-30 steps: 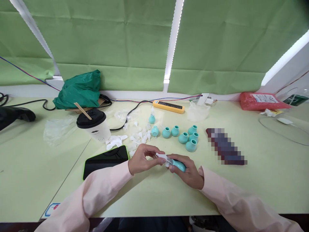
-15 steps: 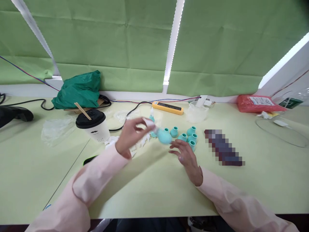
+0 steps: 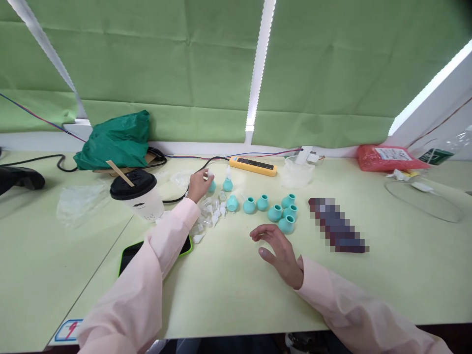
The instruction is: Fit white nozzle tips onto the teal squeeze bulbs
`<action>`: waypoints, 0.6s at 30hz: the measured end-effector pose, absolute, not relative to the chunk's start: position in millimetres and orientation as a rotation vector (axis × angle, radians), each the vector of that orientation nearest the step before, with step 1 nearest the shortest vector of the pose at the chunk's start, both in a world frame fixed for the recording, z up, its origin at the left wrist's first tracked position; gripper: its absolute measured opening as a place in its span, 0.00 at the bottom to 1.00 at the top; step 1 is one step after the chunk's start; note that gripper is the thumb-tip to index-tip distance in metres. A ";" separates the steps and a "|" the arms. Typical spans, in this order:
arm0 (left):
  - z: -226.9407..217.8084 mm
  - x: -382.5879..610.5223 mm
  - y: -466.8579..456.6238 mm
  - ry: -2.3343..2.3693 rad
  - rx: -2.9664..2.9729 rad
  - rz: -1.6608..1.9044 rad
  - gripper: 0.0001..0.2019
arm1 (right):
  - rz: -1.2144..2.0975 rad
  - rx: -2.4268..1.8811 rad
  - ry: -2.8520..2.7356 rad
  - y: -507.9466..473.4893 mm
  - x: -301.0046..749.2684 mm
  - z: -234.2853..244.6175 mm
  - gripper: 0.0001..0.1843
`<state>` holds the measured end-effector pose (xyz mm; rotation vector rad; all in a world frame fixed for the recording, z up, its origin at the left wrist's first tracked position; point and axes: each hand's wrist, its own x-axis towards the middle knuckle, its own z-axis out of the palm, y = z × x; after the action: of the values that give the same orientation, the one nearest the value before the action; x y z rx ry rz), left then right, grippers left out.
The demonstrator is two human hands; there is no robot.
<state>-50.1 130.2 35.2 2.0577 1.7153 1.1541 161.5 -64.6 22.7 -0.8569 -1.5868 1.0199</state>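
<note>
My left hand reaches far across the table, fingers closed on a teal bulb with a clear tip, which stands next to another assembled bulb. Several open teal bulbs sit in a loose group at mid-table. A scatter of clear plastic tips lies under my left forearm. My right hand hovers low over the table with fingers spread, holding nothing, just in front of the nearest teal bulb.
A lidded paper cup with a wooden stirrer stands left. A phone in a green case lies partly under my left sleeve. A yellow power strip, green bag, red packet and clear plastic container line the back.
My left hand carried the assembled teal bulb from my right hand away to the far left and set it down beside another. My right hand let go and opened.
</note>
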 end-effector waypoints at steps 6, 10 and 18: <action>39.9 -58.1 120.9 1.831 2.104 1.156 0.28 | 1.038 -0.899 -1.622 -65.0 160.8 22.1 0.14; 46.6 -52.8 85.0 1.645 2.542 1.240 0.15 | 1.026 -0.907 -1.660 -66.3 159.6 23.5 0.13; 36.3 -31.4 46.3 1.358 2.911 0.385 0.12 | 0.978 -0.994 -1.724 -66.2 155.6 17.5 0.09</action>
<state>-31.4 46.3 36.3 2.9114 1.3578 0.3848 155.6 -66.2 17.5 -0.9942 -1.7242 0.9780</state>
